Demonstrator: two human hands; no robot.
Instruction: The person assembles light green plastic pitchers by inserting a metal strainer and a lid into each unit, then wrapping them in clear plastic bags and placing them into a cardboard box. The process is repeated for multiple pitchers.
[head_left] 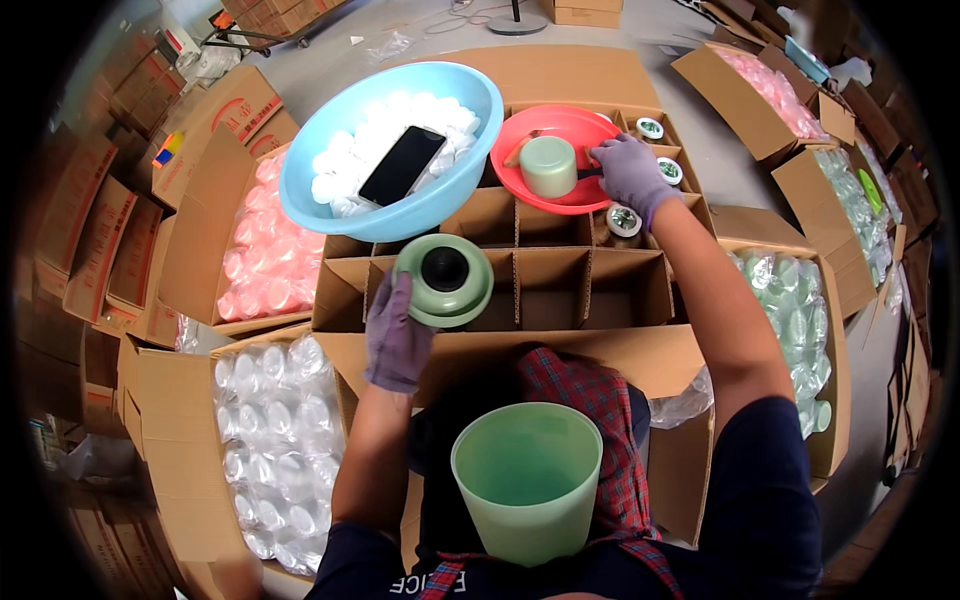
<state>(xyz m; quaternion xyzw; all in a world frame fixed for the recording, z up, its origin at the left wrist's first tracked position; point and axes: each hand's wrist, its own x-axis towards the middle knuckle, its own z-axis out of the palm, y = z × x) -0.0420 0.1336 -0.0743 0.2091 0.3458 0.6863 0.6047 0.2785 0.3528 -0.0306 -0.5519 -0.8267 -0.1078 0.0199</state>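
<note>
My left hand (397,338), in a purple-grey glove, grips the edge of a round green lid (456,305) with a black disc in its middle. It is held over the near compartments of a divided cardboard box (625,290). On the right, my gloved right hand (634,174) reaches into a red plastic basin (545,205). Its fingers are curled by a small dark item that I cannot make out. A pale green cup-shaped piece (548,166) rests in that basin beside the fingers. In my lap stands a large, translucent green container (528,490) with its mouth upward.
A blue basin (300,190) of white round pieces, with a phone (403,165) on top, sits at the box's far left. Silver-topped items (624,221) stand in right-hand compartments. Cartons of bagged pink (265,250), clear (275,430) and green pieces (795,310) flank me.
</note>
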